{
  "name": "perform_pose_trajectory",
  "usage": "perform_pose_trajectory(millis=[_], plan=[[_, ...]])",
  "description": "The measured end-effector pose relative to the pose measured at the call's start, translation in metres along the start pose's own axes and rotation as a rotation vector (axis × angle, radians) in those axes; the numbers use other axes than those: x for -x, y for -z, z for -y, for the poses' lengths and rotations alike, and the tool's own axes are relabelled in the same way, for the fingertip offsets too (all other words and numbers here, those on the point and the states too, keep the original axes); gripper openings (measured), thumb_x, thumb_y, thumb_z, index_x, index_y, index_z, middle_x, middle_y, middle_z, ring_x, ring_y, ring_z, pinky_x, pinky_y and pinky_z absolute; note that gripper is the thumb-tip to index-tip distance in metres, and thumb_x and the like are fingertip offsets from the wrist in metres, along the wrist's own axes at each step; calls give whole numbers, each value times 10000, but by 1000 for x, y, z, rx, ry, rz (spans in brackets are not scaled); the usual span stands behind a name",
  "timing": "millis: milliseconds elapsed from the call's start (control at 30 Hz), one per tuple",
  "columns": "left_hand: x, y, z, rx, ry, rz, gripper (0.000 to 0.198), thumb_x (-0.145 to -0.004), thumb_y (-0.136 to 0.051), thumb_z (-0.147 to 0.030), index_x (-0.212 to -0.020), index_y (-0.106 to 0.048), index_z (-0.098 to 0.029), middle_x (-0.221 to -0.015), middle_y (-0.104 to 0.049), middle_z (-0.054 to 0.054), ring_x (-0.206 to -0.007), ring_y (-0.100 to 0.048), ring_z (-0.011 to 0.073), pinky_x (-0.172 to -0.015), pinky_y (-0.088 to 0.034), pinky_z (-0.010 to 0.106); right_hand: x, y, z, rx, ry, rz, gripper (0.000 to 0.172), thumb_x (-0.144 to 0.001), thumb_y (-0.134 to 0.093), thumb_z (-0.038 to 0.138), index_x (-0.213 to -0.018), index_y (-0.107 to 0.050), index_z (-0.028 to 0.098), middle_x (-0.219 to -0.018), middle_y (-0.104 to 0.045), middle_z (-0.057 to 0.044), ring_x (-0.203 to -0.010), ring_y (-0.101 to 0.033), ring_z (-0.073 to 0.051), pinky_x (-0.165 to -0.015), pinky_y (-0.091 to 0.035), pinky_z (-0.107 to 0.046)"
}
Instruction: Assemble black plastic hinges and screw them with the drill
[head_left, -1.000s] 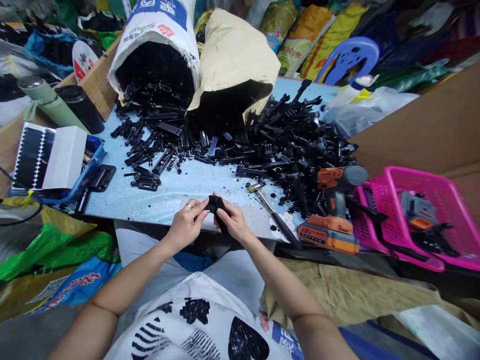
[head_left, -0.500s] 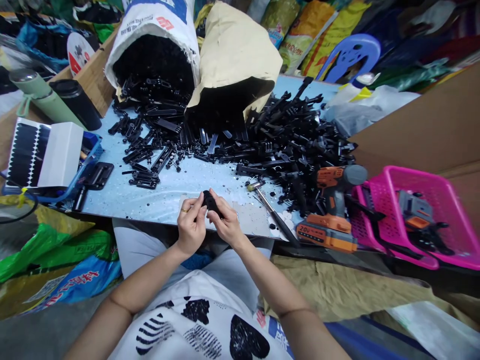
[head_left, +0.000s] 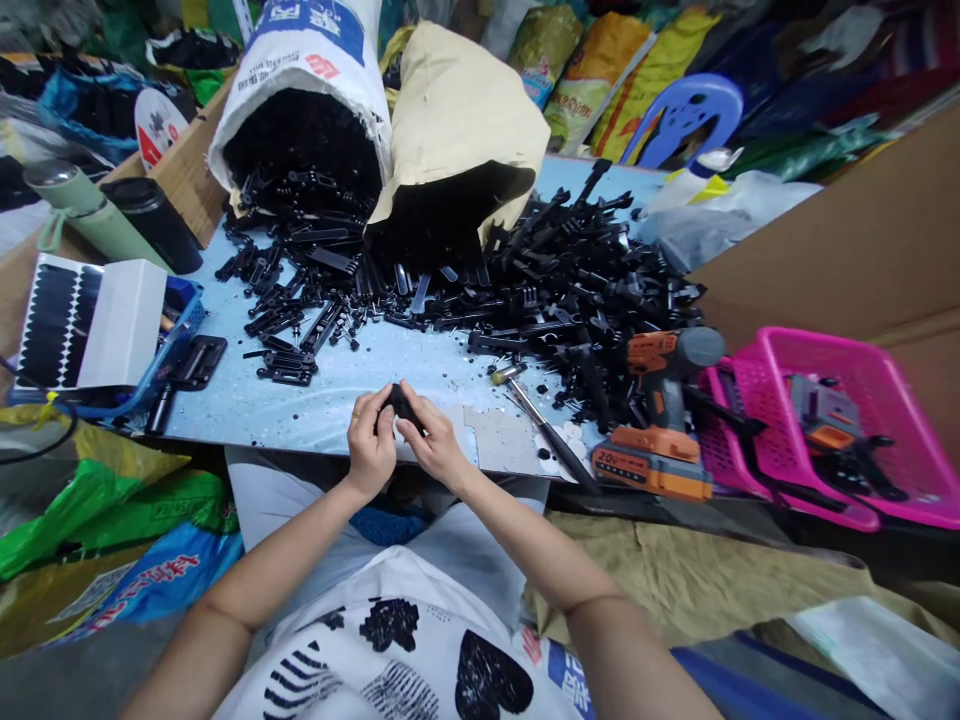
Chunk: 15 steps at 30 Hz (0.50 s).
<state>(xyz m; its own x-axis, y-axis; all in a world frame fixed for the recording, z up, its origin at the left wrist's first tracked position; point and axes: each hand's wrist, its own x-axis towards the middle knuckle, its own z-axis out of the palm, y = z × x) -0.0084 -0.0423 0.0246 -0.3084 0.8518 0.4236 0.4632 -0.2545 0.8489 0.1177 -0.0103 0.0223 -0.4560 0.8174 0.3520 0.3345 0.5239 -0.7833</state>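
My left hand (head_left: pixel 370 440) and my right hand (head_left: pixel 433 443) meet at the near edge of the light blue table (head_left: pixel 352 375), both pinching one small black plastic part (head_left: pixel 398 401) between their fingertips. A ring shows on my left hand. Just behind the hands lies a flat grey card (head_left: pixel 501 437). Farther back a big heap of black plastic parts (head_left: pixel 570 280) spills from two tipped sacks, one white (head_left: pixel 315 60) and one tan (head_left: pixel 457 110).
An orange cordless drill (head_left: pixel 656 410) and a hammer (head_left: pixel 536 420) lie right of my hands. A pink basket (head_left: pixel 862 470) holding another tool sits at far right. A blue tray with a white box (head_left: pixel 90 320) and two flasks (head_left: pixel 112 215) stand left.
Both hands have shifted slightly left and toward the table with the black part, turning it between the fingers; the camera view drifted a little.
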Motion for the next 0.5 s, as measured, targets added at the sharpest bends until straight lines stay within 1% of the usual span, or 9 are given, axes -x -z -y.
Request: perform_pose_trajectory(millis=[67,100,133,233,267,333,400,433,500], plan=[[8,-1,11,-81,100,11,396,-937,-367,-294,-1291,-491,-168,-1115,-569,146,-966,-594,210,-830,-501,360,-13,16,-18,95,-16,94,478,-932,-400,406,-1389,-408,268,-1128,-599,-76,-994,-567,-199,-856,-474,-341],[9,0,16,-152,104,55,430,-920,-393,-265,-1335,-443,-166,-1187,-535,164,-1038,-572,235,-868,-487,390,-23,29,-30,169,-46,73,452,-925,-419,403,-1352,-458,260,-1130,-599,-77,-1007,-559,-205,-860,-469,-347],[8,1,21,-235,66,134,473,-892,-429,-229,-1361,-413,-172,-1260,-495,174,-1134,-522,268,-927,-452,437,-33,47,-45,256,-94,-4,428,-914,-445,394,-1311,-500,243,-1145,-592,-86,-1028,-544,-213,-870,-458,-355],[-7,6,29,-452,-215,526,523,-815,-483,-121,-1324,-470,-246,-1353,-459,124,-1317,-330,322,-1057,-228,613,-70,106,-94,508,-323,-496,447,-893,-483,326,-1299,-481,139,-1265,-496,-162,-1150,-438,-231,-933,-385,-377],[-15,5,29,-500,-310,643,496,-811,-471,-95,-1274,-519,-267,-1321,-500,105,-1311,-337,317,-1057,-167,654,-81,125,-109,557,-403,-595,496,-877,-503,314,-1315,-445,89,-1275,-471,-199,-1141,-431,-226,-932,-369,-380],[-29,3,28,-589,-436,769,422,-825,-429,-60,-1152,-605,-259,-1167,-601,97,-1200,-456,284,-1048,-125,679,-99,156,-129,573,-454,-623,510,-830,-562,280,-1241,-477,-10,-1147,-536,-238,-1034,-475,-209,-889,-371,-368],[-37,1,26,-682,-482,788,373,-832,-392,-37,-1028,-656,-213,-986,-646,101,-1040,-543,248,-1054,-175,636,-109,177,-133,566,-415,-586,425,-797,-588,231,-1134,-544,-24,-1028,-589,-210,-928,-500,-176,-857,-380,-336],[-39,0,25,-719,-491,785,369,-827,-385,-26,-1001,-662,-196,-958,-645,106,-1004,-552,239,-1051,-215,604,-109,185,-129,571,-380,-586,375,-798,-580,215,-1098,-566,-10,-1013,-595,-195,-910,-500,-165,-857,-380,-320],[-40,-1,24,-752,-511,788,405,-811,-390,-15,-1087,-628,-194,-1090,-615,125,-1085,-517,252,-1033,-264,559,-103,195,-110,592,-305,-625,332,-818,-552,226,-1083,-576,28,-1040,-577,-179,-929,-490,-157,-871,-376,-297]])
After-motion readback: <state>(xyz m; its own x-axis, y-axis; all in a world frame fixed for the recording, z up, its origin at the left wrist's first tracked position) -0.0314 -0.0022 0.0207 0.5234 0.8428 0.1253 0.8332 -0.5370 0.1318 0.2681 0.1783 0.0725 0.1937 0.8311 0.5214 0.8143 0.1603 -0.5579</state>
